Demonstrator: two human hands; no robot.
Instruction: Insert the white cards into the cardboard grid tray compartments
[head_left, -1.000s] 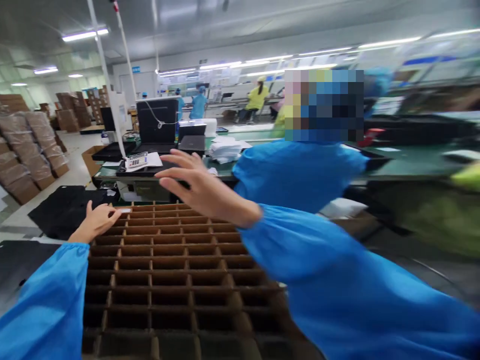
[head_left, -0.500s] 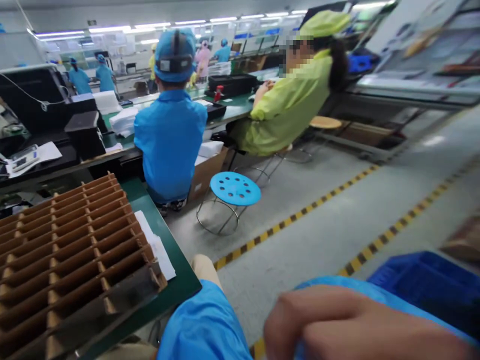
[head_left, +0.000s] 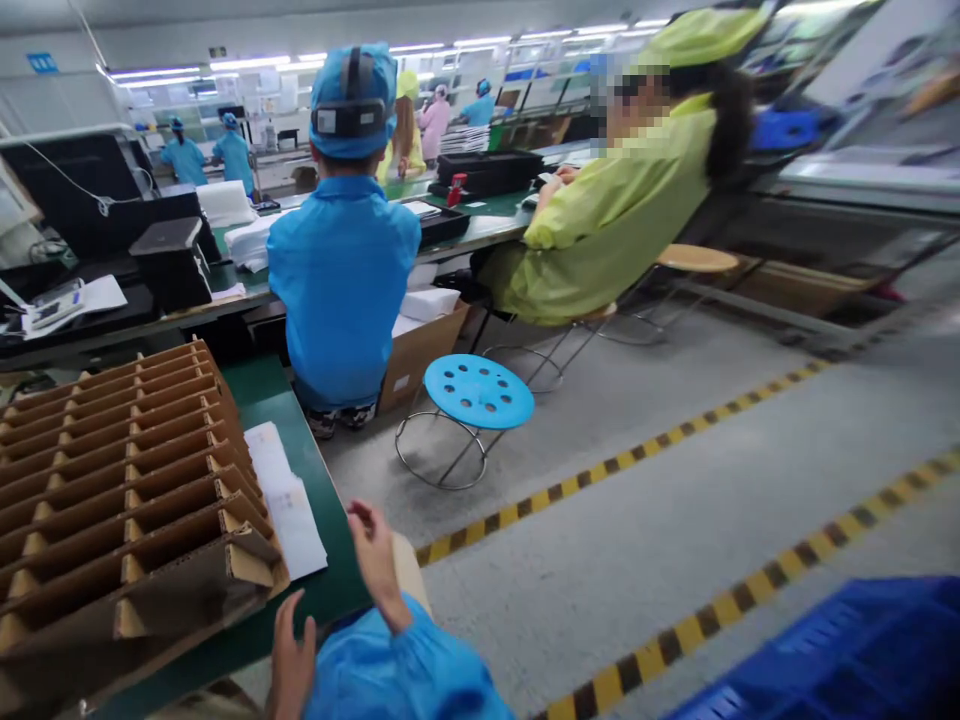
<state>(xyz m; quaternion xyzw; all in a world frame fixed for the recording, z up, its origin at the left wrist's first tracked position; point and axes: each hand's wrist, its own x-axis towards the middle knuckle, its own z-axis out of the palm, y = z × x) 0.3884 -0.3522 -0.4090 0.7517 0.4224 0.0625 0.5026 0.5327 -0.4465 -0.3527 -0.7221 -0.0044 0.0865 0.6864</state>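
My left hand (head_left: 292, 658) is at the bottom, just in front of the green table's near edge and close to the corner of a cardboard divider grid (head_left: 131, 530). Its fingers are spread, with nothing between them. To its right, my right hand (head_left: 375, 560) hovers by the table corner over my knee; its fingers are loosely bent and apart, and it holds nothing I can see. The grid of slotted brown strips lies on the green table (head_left: 330, 550). White paper sheets (head_left: 289, 510) lie between the grid and the table's right edge.
A blue round stool (head_left: 480, 390) stands on the floor ahead. A co-worker in blue (head_left: 341, 280) and another in yellow-green (head_left: 615, 220) sit at the bench beyond. At lower right is a blue plastic crate (head_left: 847, 660); yellow-black tape (head_left: 615, 460) marks the floor.
The large blurred hand at lower right has left that spot. Both my hands now show near the green table's corner. My view has shifted, and the divider grid appears farther left.
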